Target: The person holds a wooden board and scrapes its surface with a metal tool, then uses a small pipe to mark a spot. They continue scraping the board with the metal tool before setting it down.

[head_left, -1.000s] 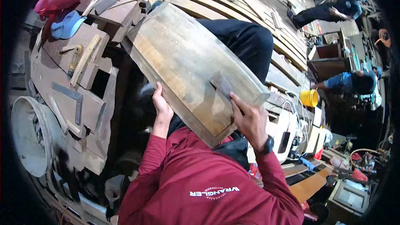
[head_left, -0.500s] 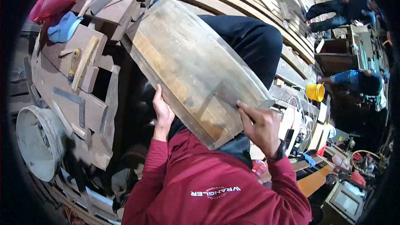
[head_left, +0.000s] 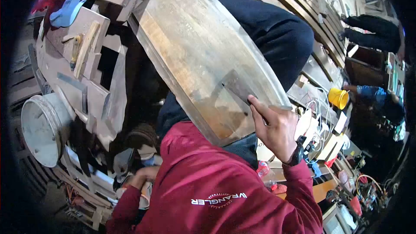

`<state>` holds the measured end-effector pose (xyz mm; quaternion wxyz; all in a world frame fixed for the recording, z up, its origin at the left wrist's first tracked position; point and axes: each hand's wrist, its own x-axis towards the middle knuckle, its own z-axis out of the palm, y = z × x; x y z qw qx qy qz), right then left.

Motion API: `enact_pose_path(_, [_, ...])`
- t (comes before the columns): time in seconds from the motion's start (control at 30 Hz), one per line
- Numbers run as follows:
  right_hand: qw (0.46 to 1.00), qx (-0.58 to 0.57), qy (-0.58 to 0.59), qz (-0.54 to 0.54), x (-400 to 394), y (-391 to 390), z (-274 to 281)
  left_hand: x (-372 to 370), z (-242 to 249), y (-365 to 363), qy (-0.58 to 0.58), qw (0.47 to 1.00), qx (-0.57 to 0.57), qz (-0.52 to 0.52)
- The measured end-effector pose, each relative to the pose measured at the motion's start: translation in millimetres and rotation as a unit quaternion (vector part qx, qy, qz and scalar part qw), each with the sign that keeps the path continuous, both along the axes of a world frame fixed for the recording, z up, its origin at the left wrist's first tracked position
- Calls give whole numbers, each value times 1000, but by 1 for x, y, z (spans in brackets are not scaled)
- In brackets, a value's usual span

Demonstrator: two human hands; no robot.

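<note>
A long wooden panel (head_left: 195, 47) with a raised border lies slanted across my lap, its face marked with pale and brownish patches. My right hand (head_left: 277, 128) is closed on a flat grey metal scraper (head_left: 238, 87), whose blade rests against the lower part of the panel. A dark watch sits on that wrist. Off the panel, my left hand (head_left: 145, 177) reaches down beside my left hip, close to a small pale container (head_left: 146, 151). Its fingers are blurred and partly hidden, so what it touches does not show.
At the left stand a whitish bucket (head_left: 41, 132) and a wooden bench top (head_left: 97, 108) bearing a metal square (head_left: 71, 84), a chisel-like tool (head_left: 76, 52) and a blue cap (head_left: 67, 11). Planks (head_left: 277, 0) lie beyond my knee. White cables, a yellow bucket (head_left: 338, 98) and other people are at right.
My left hand has let go of the panel's edge and dropped down to my left side. The right hand keeps the scraper on the panel. The view has shifted.
</note>
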<state>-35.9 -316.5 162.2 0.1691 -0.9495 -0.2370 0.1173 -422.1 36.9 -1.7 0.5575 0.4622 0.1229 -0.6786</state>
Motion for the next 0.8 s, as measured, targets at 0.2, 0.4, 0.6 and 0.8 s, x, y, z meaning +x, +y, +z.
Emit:
enact_pose_path(0.2, [1000,13,19,10,9,-13,-8,50,76,-21,70,988,129,36])
enact_pose_path(0.4, [999,1,29,30,23,-20,10,75,99,-21,77,982,164,49])
enact_pose_path(0.6, [998,24,54,6,32,-38,18,95,112,-18,87,979,182,37])
enact_pose_path(0.8, [996,58,60,15,36,-54,3,103,118,-16,100,976,191,29])
